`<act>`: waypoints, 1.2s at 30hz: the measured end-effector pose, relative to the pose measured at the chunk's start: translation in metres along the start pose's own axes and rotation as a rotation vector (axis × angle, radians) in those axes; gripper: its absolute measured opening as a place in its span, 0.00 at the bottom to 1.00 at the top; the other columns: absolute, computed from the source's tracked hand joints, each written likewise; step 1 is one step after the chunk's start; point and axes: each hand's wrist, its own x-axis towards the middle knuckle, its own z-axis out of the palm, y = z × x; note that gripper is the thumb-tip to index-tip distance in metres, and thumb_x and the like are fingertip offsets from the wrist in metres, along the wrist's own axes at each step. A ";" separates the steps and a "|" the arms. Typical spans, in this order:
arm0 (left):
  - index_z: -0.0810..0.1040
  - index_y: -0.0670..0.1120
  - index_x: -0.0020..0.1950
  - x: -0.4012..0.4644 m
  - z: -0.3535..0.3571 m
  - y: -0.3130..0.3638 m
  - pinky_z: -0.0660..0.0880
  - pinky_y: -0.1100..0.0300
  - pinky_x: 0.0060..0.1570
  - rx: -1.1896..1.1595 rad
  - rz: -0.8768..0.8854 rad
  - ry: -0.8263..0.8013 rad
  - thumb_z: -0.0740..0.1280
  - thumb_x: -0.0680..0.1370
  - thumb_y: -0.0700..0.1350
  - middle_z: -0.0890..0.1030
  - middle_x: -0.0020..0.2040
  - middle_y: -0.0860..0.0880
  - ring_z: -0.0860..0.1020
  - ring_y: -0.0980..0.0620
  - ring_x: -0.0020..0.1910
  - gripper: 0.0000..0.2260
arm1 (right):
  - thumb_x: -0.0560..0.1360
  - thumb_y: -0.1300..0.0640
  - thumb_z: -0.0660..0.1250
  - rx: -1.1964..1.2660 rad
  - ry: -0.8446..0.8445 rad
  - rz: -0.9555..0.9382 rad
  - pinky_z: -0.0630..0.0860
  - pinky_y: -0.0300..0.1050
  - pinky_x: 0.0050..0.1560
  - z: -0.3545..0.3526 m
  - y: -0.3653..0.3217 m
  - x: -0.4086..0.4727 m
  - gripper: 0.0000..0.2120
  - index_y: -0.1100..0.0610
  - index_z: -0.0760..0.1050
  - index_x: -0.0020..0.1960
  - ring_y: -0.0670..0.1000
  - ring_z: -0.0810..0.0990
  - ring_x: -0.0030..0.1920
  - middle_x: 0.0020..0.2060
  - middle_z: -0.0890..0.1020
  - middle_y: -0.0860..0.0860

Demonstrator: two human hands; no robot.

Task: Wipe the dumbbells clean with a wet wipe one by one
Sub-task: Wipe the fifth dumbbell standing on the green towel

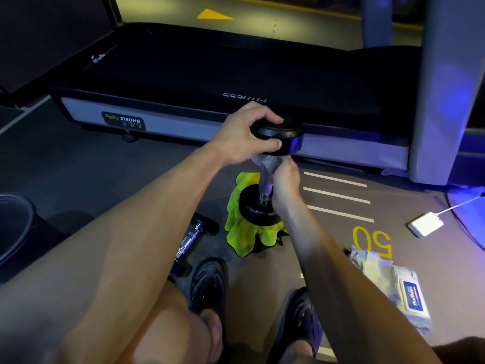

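Observation:
A black dumbbell [258,208] stands upright on a yellow-green cloth [242,233] on the floor. My left hand [242,136] grips its top head from the left, fingers curled over the rim. My right hand [284,179] holds a pale wet wipe [265,164] wrapped round the metal handle just under the top head. A second dumbbell [193,236] with a chrome handle lies on the floor to the left, partly hidden behind my left forearm.
A treadmill [183,111] spans the floor behind the dumbbell, its upright post at the right. A pack of wet wipes [409,300] lies by my right arm. A white power bank [425,224] with cable sits at right. A dark bin [13,224] stands at left.

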 end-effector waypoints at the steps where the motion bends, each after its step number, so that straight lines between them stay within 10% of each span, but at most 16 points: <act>1: 0.83 0.47 0.59 0.000 -0.001 0.000 0.71 0.69 0.62 -0.004 -0.006 -0.002 0.79 0.70 0.42 0.78 0.60 0.47 0.78 0.54 0.60 0.18 | 0.82 0.56 0.55 -0.146 -0.017 -0.032 0.73 0.43 0.41 -0.006 0.009 -0.001 0.16 0.54 0.77 0.41 0.51 0.79 0.38 0.35 0.82 0.51; 5: 0.83 0.49 0.58 -0.002 -0.002 -0.001 0.71 0.70 0.62 -0.017 -0.025 -0.007 0.79 0.71 0.42 0.78 0.61 0.49 0.78 0.56 0.60 0.17 | 0.85 0.54 0.53 -0.571 -0.105 -0.093 0.68 0.45 0.38 -0.033 0.022 0.001 0.23 0.53 0.72 0.32 0.50 0.73 0.34 0.30 0.75 0.46; 9: 0.83 0.47 0.58 -0.003 0.001 -0.001 0.71 0.68 0.63 -0.023 -0.017 -0.007 0.79 0.70 0.41 0.78 0.60 0.50 0.78 0.56 0.60 0.17 | 0.74 0.64 0.61 -0.176 -0.048 0.140 0.69 0.44 0.35 -0.014 -0.003 0.015 0.13 0.55 0.73 0.31 0.54 0.73 0.34 0.24 0.76 0.48; 12: 0.83 0.47 0.57 -0.003 0.000 0.000 0.71 0.68 0.62 -0.037 -0.026 -0.020 0.78 0.68 0.43 0.77 0.60 0.50 0.78 0.56 0.59 0.18 | 0.72 0.51 0.63 -0.225 -0.034 0.061 0.73 0.50 0.41 -0.005 0.004 0.011 0.12 0.56 0.75 0.33 0.56 0.78 0.40 0.32 0.81 0.53; 20: 0.83 0.50 0.55 -0.001 0.000 -0.001 0.72 0.66 0.62 -0.086 -0.091 0.007 0.72 0.66 0.45 0.78 0.59 0.51 0.79 0.56 0.58 0.17 | 0.82 0.64 0.57 -0.833 -0.330 -0.410 0.69 0.36 0.43 -0.057 0.042 -0.003 0.10 0.56 0.75 0.47 0.47 0.75 0.44 0.41 0.80 0.46; 23: 0.83 0.49 0.55 0.001 0.003 0.001 0.73 0.65 0.62 -0.080 -0.116 0.012 0.72 0.66 0.47 0.79 0.58 0.52 0.79 0.56 0.59 0.17 | 0.80 0.59 0.62 -0.954 -0.390 -0.409 0.72 0.45 0.50 -0.061 0.053 -0.002 0.12 0.56 0.73 0.63 0.51 0.77 0.51 0.50 0.82 0.50; 28: 0.78 0.54 0.50 0.004 0.013 0.003 0.74 0.59 0.53 0.105 -0.097 0.097 0.79 0.64 0.64 0.76 0.52 0.56 0.77 0.57 0.52 0.22 | 0.76 0.67 0.67 -0.826 -0.249 -0.392 0.67 0.29 0.39 -0.045 0.047 -0.005 0.06 0.58 0.72 0.47 0.37 0.77 0.37 0.37 0.78 0.42; 36: 0.79 0.51 0.52 0.003 -0.003 -0.004 0.75 0.59 0.56 0.006 -0.117 0.044 0.82 0.65 0.55 0.78 0.55 0.50 0.78 0.55 0.53 0.20 | 0.73 0.59 0.74 -0.776 -0.337 -0.327 0.74 0.45 0.48 -0.046 0.059 0.008 0.09 0.61 0.75 0.47 0.56 0.80 0.45 0.41 0.82 0.56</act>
